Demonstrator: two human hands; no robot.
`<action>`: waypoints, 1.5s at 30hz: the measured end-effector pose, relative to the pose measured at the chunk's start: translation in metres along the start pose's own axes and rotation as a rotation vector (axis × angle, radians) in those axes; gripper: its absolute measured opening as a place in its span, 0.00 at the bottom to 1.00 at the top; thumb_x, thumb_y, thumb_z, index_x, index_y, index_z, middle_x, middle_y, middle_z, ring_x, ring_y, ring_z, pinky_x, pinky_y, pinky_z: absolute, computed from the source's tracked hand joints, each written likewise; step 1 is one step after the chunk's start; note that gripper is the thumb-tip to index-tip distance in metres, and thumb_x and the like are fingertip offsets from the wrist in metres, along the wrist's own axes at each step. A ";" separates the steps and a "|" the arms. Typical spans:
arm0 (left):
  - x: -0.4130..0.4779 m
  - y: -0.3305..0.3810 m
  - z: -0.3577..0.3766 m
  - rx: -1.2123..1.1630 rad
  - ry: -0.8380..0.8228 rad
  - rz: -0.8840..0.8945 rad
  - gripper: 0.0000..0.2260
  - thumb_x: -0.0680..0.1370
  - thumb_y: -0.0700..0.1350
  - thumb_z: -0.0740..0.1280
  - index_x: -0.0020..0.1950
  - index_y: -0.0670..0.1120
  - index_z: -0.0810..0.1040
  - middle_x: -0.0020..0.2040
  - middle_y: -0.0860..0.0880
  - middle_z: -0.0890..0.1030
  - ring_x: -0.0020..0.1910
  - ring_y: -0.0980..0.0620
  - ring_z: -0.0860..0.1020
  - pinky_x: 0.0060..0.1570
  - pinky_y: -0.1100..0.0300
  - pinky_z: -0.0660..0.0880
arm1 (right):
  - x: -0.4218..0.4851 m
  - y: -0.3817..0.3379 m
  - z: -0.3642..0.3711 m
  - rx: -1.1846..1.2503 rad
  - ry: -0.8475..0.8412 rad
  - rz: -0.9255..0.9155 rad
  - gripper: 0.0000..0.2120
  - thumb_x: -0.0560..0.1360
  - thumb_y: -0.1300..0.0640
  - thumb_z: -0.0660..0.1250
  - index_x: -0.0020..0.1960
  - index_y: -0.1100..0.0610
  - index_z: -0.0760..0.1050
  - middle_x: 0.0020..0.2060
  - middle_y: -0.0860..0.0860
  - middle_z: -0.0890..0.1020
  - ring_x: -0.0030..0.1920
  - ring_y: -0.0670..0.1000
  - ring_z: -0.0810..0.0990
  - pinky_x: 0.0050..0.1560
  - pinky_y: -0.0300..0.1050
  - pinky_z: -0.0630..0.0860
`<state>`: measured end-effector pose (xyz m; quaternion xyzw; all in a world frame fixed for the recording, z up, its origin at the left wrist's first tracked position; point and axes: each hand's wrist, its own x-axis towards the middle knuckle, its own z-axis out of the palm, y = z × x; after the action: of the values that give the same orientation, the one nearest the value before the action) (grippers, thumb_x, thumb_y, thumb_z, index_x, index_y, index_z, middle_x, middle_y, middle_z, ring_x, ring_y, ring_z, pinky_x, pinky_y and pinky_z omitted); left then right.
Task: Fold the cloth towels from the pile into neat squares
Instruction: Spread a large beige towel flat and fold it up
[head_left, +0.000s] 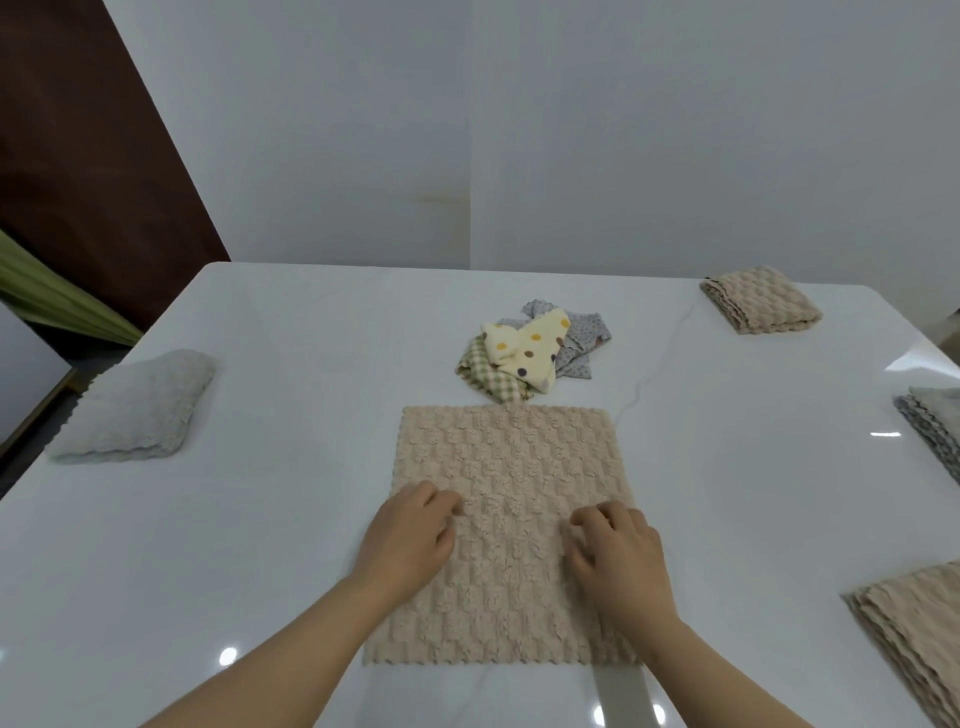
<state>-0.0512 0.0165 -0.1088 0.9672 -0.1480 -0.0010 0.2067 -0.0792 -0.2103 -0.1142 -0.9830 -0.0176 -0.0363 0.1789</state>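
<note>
On the counter (249, 519), the left grip (410, 535) rests loosely curled on the beige towel (511, 467) (spread flat, just before the pile (530, 353)). The right grip (618, 551) rests likewise, bent fingertips pressing its fabric.

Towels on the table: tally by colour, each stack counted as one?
Beige: 3 (flat towel, folded towel, near stack)
Plain grey: 2 (left bundle, right stack)
Grey floral cloth: 1
Yellow dotted cloth: 1
Green check cloth: 1
Total: 8
</note>
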 end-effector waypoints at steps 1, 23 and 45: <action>-0.008 0.001 0.002 -0.034 -0.031 0.039 0.09 0.77 0.42 0.62 0.55 0.46 0.78 0.51 0.49 0.77 0.48 0.54 0.71 0.43 0.71 0.63 | -0.007 0.004 0.003 0.014 0.038 -0.031 0.04 0.70 0.58 0.69 0.44 0.52 0.78 0.40 0.47 0.77 0.42 0.53 0.76 0.43 0.40 0.67; -0.129 0.037 0.020 0.285 -0.078 0.059 0.16 0.54 0.39 0.68 0.38 0.55 0.76 0.32 0.58 0.78 0.31 0.57 0.73 0.23 0.68 0.68 | -0.113 0.045 -0.003 -0.058 0.069 -0.357 0.16 0.52 0.64 0.78 0.38 0.52 0.82 0.37 0.45 0.83 0.34 0.51 0.82 0.31 0.40 0.78; -0.148 0.023 -0.006 -0.251 0.086 -0.375 0.06 0.76 0.41 0.67 0.51 0.45 0.81 0.43 0.54 0.77 0.45 0.56 0.73 0.40 0.75 0.65 | -0.108 0.037 -0.018 0.103 -0.084 0.008 0.07 0.73 0.63 0.65 0.51 0.60 0.78 0.47 0.55 0.80 0.51 0.58 0.74 0.46 0.44 0.67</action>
<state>-0.1994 0.0410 -0.1028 0.9435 0.0448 -0.0168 0.3278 -0.1862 -0.2537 -0.1185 -0.9732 -0.0231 0.0064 0.2288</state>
